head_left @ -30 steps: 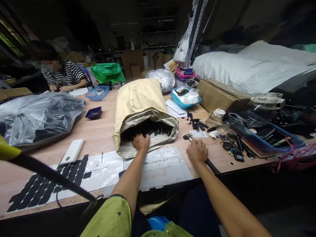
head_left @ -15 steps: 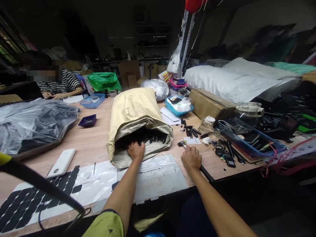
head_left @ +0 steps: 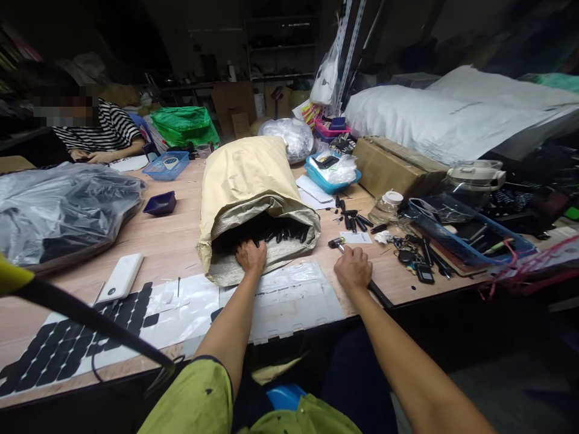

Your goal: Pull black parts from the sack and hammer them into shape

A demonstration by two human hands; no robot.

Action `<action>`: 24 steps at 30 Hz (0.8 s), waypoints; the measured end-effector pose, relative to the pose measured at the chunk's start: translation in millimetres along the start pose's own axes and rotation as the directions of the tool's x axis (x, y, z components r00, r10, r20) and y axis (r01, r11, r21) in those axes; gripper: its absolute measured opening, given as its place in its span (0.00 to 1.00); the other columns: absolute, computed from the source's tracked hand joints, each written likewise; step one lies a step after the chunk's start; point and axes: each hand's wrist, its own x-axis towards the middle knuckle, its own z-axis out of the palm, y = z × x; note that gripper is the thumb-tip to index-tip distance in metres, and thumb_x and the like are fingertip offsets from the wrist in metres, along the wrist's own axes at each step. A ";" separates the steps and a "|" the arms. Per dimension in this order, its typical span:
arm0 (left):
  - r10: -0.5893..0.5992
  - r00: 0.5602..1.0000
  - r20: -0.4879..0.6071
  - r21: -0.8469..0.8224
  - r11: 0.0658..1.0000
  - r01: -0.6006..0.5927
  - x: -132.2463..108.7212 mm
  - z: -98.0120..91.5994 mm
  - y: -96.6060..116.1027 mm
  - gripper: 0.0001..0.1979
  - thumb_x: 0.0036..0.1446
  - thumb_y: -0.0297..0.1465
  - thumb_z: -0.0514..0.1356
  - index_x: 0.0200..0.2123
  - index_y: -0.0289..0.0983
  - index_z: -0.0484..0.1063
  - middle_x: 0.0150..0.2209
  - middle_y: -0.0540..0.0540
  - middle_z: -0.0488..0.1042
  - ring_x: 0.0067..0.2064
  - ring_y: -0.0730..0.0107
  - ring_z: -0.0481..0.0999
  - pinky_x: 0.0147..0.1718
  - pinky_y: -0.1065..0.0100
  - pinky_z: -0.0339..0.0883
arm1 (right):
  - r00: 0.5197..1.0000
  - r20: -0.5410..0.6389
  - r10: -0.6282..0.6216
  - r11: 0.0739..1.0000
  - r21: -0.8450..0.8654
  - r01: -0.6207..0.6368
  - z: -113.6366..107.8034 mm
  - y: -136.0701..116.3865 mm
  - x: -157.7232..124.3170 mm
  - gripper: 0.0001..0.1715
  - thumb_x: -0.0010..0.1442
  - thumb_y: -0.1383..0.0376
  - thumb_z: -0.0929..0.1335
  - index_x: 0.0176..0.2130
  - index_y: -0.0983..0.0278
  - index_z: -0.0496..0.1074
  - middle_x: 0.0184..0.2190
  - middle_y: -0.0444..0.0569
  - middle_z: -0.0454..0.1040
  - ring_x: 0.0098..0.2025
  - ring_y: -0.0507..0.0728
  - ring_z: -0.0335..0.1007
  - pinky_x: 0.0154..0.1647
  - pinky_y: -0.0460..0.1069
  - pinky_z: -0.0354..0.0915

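A large cream woven sack [head_left: 246,172] lies on its side on the table, its mouth facing me. Inside that mouth are several shiny black elongated pieces [head_left: 283,234]. My left hand [head_left: 251,256] reaches into the opening at the lower lip, up against the black pieces; its fingertips are hidden in shadow, so their grip cannot be seen. To the right of the sack, my right hand [head_left: 353,266] is closed around a small hammer [head_left: 336,243], resting low over the tabletop. The hammer's head points left and away, and its black handle end sticks out behind the hand.
Loose black pieces [head_left: 355,220] lie beside a lidded jar [head_left: 386,208]. Keys and fobs [head_left: 424,272] sit near a blue tray [head_left: 506,256]. At left are a white power bank [head_left: 121,277], a purple tray [head_left: 160,204] and a dark slanted bar [head_left: 94,319]. A co-worker [head_left: 104,129] sits far left.
My view has tilted down slightly, so the table appears higher. Both hands keep nearly the same places, the left in the sack's mouth and the right on the hammer.
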 end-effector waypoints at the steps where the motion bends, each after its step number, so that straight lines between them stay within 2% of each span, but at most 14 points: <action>1: -0.004 1.000 -0.005 -0.003 1.000 0.004 0.0 0.3 0.1 0.20 0.61 0.38 0.53 0.43 0.32 0.80 0.47 0.33 0.76 0.51 0.51 0.74 0.50 0.58 0.66 | 1.000 -0.002 0.001 1.000 0.000 -0.001 -0.2 -0.2 -0.2 0.19 0.63 0.68 0.61 0.49 0.67 0.74 0.41 0.59 0.69 0.43 0.62 0.63 0.37 0.52 0.53; 14: 0.001 1.000 -0.012 0.009 1.000 -0.001 -0.5 -0.5 0.7 0.19 0.59 0.38 0.54 0.44 0.34 0.80 0.48 0.34 0.77 0.51 0.49 0.73 0.50 0.56 0.66 | 0.999 0.039 0.013 1.000 -0.007 -0.013 -5.7 -2.6 -0.6 0.19 0.63 0.68 0.61 0.50 0.67 0.74 0.43 0.59 0.69 0.45 0.62 0.63 0.37 0.52 0.52; 24: 0.002 1.000 0.000 0.016 1.000 -0.002 -1.0 -2.0 1.3 0.20 0.59 0.39 0.54 0.44 0.35 0.80 0.48 0.34 0.77 0.52 0.48 0.73 0.49 0.56 0.66 | 1.000 0.018 0.001 1.000 0.004 -0.001 -3.8 -0.9 -0.6 0.18 0.63 0.67 0.61 0.49 0.66 0.73 0.43 0.59 0.69 0.44 0.62 0.63 0.37 0.52 0.52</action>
